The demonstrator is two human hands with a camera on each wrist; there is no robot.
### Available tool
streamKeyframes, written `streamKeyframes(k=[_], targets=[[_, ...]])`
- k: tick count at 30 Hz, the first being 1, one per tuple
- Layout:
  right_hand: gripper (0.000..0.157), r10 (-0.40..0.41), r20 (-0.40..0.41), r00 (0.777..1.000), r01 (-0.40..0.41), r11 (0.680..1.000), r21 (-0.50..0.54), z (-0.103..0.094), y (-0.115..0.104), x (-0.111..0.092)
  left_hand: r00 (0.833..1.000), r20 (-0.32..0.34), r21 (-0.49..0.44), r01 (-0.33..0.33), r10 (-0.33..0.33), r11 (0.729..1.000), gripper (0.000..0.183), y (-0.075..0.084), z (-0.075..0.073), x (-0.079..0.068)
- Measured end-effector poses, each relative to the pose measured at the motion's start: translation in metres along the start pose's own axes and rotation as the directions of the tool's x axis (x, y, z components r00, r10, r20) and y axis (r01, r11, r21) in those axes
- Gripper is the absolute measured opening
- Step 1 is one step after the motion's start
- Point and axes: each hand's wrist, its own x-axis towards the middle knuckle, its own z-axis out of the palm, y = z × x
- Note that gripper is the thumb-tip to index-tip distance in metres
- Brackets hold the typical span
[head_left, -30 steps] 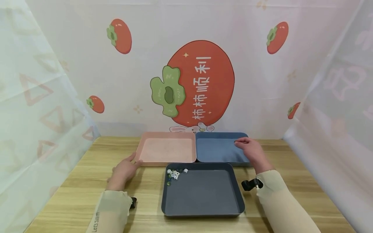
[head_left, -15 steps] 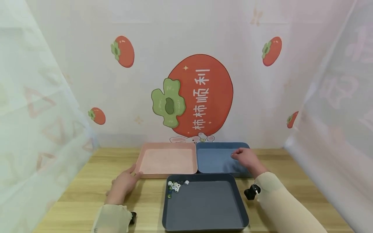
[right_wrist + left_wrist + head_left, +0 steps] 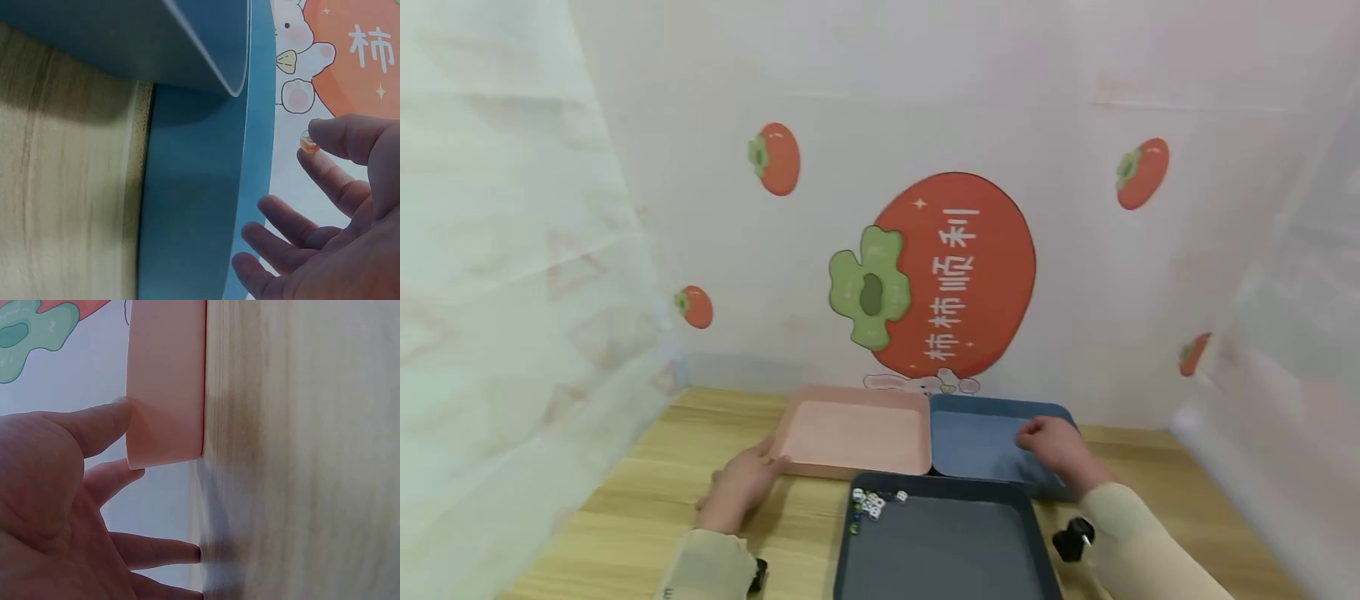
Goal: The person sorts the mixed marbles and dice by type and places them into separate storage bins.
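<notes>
Left hand (image 3: pixel 743 482): I see fingers spread, touching the pink tray (image 3: pixel 859 433).
Right hand (image 3: pixel 1058 448): I have it pinching an orange-and-clear marble (image 3: pixel 309 143) above the blue tray (image 3: pixel 972 442).

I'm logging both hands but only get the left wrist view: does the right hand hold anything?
Observer: Yes. The right hand pinches a small, glassy orange bead, seen best in the right wrist view.
Operator: Which tray is that hand nearest to?
Observer: The head view puts it over the blue tray, toward that tray's right end.
Operator: Is there anything else small on the table that I'm missing?
Observer: Yes, white dice lie bunched toward the far left corner of a dark gray tray.
</notes>
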Motion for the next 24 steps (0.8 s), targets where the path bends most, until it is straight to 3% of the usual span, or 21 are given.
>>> streamKeyframes(k=[5, 12, 17, 24], targets=[[0.015, 0.033, 0.016, 0.999, -0.032, 0.999, -0.019, 0.010, -0.017, 0.020, 0.999, 0.025, -0.011, -0.022, 0.023, 1.000, 0.074, -0.012, -0.018, -0.001], [0.023, 0.018, 0.007, 1.000, -0.018, 0.999, -0.039, 0.001, -0.031, 0.041, 1.000, 0.021, -0.013, -0.012, 0.012, 1.000, 0.074, -0.002, -0.032, 0.007], [0.027, 0.036, -0.017, 0.999, -0.036, 0.998, -0.052, -0.002, -0.036, 0.042, 0.999, 0.034, -0.007, 0.010, -0.009, 1.000, 0.076, 0.002, -0.032, 0.008], [0.045, 0.107, -0.042, 0.993, -0.108, 0.994, -0.023, -0.001, -0.030, 0.038, 0.998, 0.031, 0.027, -0.047, 0.046, 0.999, 0.072, 0.001, -0.024, 0.007]])
